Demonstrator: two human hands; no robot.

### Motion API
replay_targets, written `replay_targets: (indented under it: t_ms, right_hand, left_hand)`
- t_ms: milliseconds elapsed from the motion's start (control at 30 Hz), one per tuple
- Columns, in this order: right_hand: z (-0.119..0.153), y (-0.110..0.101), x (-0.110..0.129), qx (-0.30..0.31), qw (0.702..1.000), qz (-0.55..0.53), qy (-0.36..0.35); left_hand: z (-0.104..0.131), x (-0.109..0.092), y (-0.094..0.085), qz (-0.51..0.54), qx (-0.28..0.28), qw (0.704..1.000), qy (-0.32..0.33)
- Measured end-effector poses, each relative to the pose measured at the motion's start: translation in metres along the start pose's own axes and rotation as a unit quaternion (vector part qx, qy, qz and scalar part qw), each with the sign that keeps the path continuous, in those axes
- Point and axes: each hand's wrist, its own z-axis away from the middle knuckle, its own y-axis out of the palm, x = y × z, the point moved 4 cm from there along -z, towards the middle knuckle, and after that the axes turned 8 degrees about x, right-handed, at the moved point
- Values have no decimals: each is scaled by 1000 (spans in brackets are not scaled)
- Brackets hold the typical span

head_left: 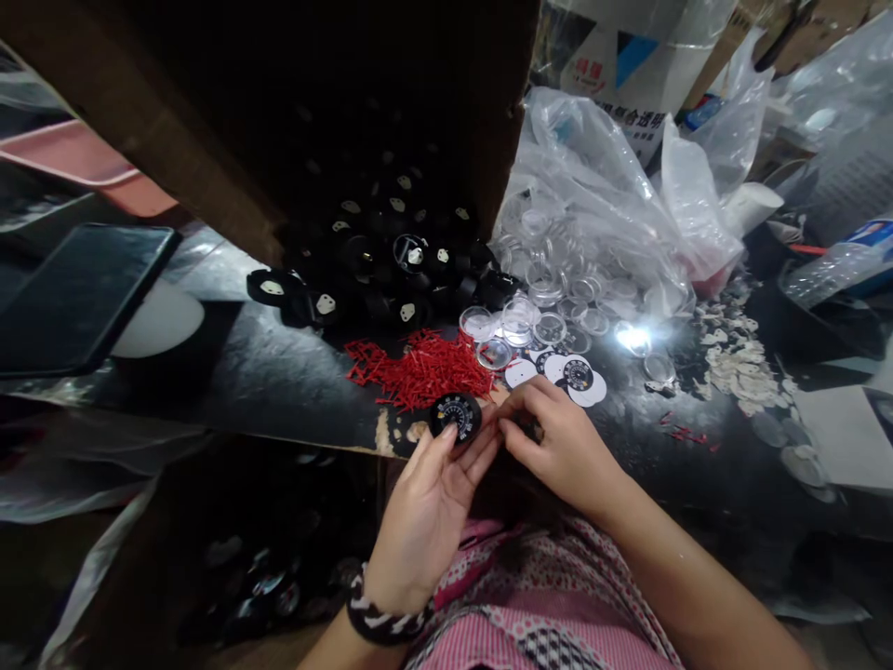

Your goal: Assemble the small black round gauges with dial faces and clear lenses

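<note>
My left hand (425,502) holds a small round gauge (456,417) by its edge, thumb on its black dial with white markings. Beside it my right hand (562,433) is closed in a pinch, fingertips touching the left fingers; whatever it may hold is hidden. Just beyond the gauge lies a heap of red pointers (429,368). Dial discs (551,370), white and black, lie loosely spread past my right hand. Clear round lenses (548,328) spill out behind them. Black round housings (377,279) with pale metal plates are piled farther back.
A large cardboard box (230,177) lies open over the housings. A clear plastic bag (600,167) stands behind the lenses. Small pale metal parts (743,358) lie at right, near a white box (847,433). A dark tablet-like panel (76,298) and a pink tray (76,154) are at left.
</note>
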Motion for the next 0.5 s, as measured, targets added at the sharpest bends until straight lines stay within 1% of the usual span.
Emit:
replay_targets:
  t_ms: [67,133,200,267,333,400,433,500]
  right_hand:
    - [2,1,0,1,1000,5,4]
    - [3,2,0,4,999,32,9]
    - [4,3,2,-2,998,70,6]
    - [6,1,5,-15,996,83,-7]
    - [9,-2,9,-20,998,47,-25]
    - [11,-3,12,-11,999,-11,-43]
    - [12,-4,14,-5,998,-29,-48]
    - [12,-4,16,-2,998,-27,-48]
  left_hand:
    - [3,-1,0,-46,8,998,40]
    - [8,0,0,-85,6,994,72]
    - [11,-1,1,-104,5,991,84]
    - [12,-3,2,-114,15,990,87]
    - [11,-8,2,-131,18,986,100]
    - [8,-10,0,-161,7,981,111]
    - [6,-9,-1,-182,3,977,107]
    - [1,-3,-3,-221,5,972,84]
